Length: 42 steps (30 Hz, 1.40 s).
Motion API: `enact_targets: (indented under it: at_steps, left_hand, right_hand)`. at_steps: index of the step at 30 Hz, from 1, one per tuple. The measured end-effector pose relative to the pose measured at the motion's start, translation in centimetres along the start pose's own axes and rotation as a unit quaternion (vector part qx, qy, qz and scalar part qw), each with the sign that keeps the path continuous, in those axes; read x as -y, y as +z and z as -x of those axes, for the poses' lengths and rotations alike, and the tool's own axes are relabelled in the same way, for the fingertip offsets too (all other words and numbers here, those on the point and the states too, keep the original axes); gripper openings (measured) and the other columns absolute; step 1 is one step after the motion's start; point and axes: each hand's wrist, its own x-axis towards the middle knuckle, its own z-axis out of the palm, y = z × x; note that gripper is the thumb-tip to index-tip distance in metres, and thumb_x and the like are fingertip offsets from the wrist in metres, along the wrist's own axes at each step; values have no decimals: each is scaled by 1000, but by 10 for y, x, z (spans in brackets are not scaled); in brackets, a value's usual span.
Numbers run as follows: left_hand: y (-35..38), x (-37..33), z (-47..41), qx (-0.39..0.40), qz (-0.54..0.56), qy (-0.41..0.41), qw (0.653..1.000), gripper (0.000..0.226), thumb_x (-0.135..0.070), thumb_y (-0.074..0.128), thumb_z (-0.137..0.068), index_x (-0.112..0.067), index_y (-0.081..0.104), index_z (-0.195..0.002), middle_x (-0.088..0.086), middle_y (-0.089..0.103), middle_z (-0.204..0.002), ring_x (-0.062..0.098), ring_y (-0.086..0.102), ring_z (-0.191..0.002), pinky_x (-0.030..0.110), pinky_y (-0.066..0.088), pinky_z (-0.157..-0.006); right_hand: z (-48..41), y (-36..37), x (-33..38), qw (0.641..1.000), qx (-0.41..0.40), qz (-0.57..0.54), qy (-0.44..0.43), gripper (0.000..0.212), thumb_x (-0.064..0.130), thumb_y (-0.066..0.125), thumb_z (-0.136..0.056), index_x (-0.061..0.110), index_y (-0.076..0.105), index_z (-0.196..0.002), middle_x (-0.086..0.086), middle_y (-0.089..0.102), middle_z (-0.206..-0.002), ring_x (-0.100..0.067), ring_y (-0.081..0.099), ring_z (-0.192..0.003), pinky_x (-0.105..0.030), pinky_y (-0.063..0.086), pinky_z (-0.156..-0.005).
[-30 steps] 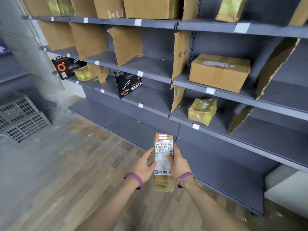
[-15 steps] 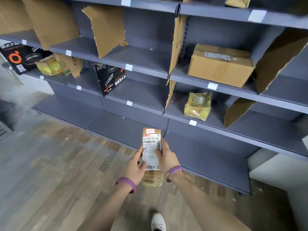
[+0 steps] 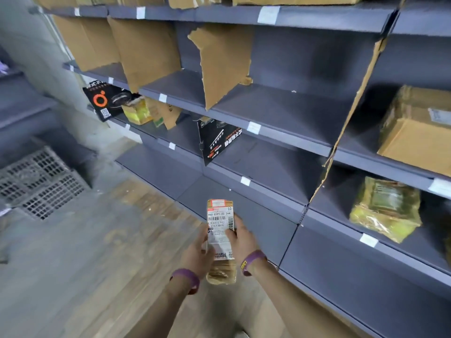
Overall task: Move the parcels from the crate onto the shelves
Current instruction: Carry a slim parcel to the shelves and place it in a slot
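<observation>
**Now: both hands on one small parcel in front of the shelves**

Both hands hold a small parcel [image 3: 220, 240] upright over the wooden floor [image 3: 85, 276], near the low end of the gray shelves [image 3: 280, 111]. Left hand [image 3: 199, 252] grips its left edge, right hand [image 3: 242, 242] grips the right edge; fingers [image 3: 230, 234] of the right hand are curled tight over the white shipping label [image 3: 219, 230], thumb on the label face. Purple wristbands on both wrists. Parcel is brown, taped, label facing the camera, barcode near its top.

Crate [image 3: 36, 184], gray mesh plastic, sits on the floor far left, well apart from the hands; its contents cannot be made out.

On the shelves: brown box [image 3: 415, 132] at far right on a middle shelf, yellowish wrapped packet [image 3: 385, 208] on the shelf below it. Black printed box [image 3: 217, 140] stands tilted on a middle-left shelf. Another black box [image 3: 105, 103] with an orange ring sits far left, a small yellow packet [image 3: 136, 113] just beside it. Torn cardboard dividers [image 3: 224, 62] stand between bays. White tags run along shelf edges. The bay straight ahead of the parcel holds nothing visible.
</observation>
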Motion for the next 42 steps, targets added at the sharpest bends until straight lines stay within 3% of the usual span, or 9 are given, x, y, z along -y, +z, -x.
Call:
enact_targets:
  at_steps: [3, 6, 8, 14, 18, 23, 29, 35, 42]
  left_hand:
    - [-17, 0, -24, -29, 38, -20, 999, 58, -13, 54, -87, -46, 38, -132, -6, 62, -114, 21, 64, -98, 42, 54, -86]
    - [-36, 8, -44, -49, 41, -41, 997, 70, 2, 55, -86, -28, 30, -144, -1, 59, -119, 8, 63, -83, 19, 53, -72]
    - [-53, 12, -55, -66, 35, -49, 996, 71, 3, 56, -85, -27, 31, -143, -4, 58, -118, 10, 63, -76, 13, 49, -65]
    - [-116, 38, -98, -102, 54, -57, 992, 63, -7, 56, -89, -31, 32, -142, -2, 59, -120, 25, 66, -92, 37, 53, -85]
    - [-169, 71, -135, -94, 55, -45, 993, 65, -6, 55, -88, -40, 33, -138, -14, 60, -110, 5, 66, -77, 17, 53, -71]
    - [-245, 109, -179, -66, 28, -47, 996, 76, -9, 61, -82, -45, 30, -141, -16, 59, -118, 16, 68, -91, 37, 54, -85]
    - [-305, 136, -221, -60, -15, -26, 998, 77, -19, 64, -75, -60, 29, -131, -28, 62, -100, 7, 66, -81, 22, 49, -75]
    - [-335, 139, -258, -53, 9, -17, 998, 77, -22, 60, -72, -71, 29, -122, -42, 57, -92, -7, 62, -72, 18, 48, -69]
    - [-341, 125, -325, -7, -4, -10, 1000, 74, -24, 49, -70, -64, 28, -129, -25, 64, -108, 12, 68, -88, 34, 54, -83]
  right_hand:
    - [-34, 13, 15, 1000, 23, 13, -13, 47, 23, 46, -98, 30, 35, -143, -2, 64, -126, -31, 61, -111, -40, 51, -91]
    - [-62, 29, 32, 999, 40, 23, -22, 46, 22, 46, -98, 27, 36, -142, -4, 64, -125, -31, 61, -110, -36, 51, -85]
    - [-81, 42, 44, 998, 50, 33, -27, 45, 22, 46, -97, 26, 37, -141, -4, 65, -124, -30, 61, -108, -32, 49, -80]
    - [-131, 97, 91, 996, 68, 38, -34, 43, 23, 47, -97, 30, 38, -139, 0, 65, -123, -26, 63, -106, -33, 52, -81]
    - [-167, 146, 126, 996, 63, 47, -31, 45, 24, 47, -96, 30, 37, -140, -5, 65, -122, -31, 62, -106, -40, 52, -84]
    - [-201, 211, 175, 998, 31, 40, -22, 41, 22, 46, -96, 31, 40, -136, -1, 66, -120, -28, 64, -103, -38, 53, -82]
    - [-234, 258, 218, 1000, -12, 15, -19, 43, 14, 46, -95, 28, 41, -135, 5, 68, -115, -24, 65, -101, -34, 52, -83]
    - [-274, 279, 235, 999, -25, 16, -14, 46, 13, 46, -94, 29, 40, -137, 5, 68, -115, -23, 65, -102, -35, 51, -87]
    - [-342, 278, 231, 1000, -28, 4, 12, 46, 13, 45, -95, 29, 38, -138, 0, 69, -115, -25, 66, -100, -30, 51, -86]
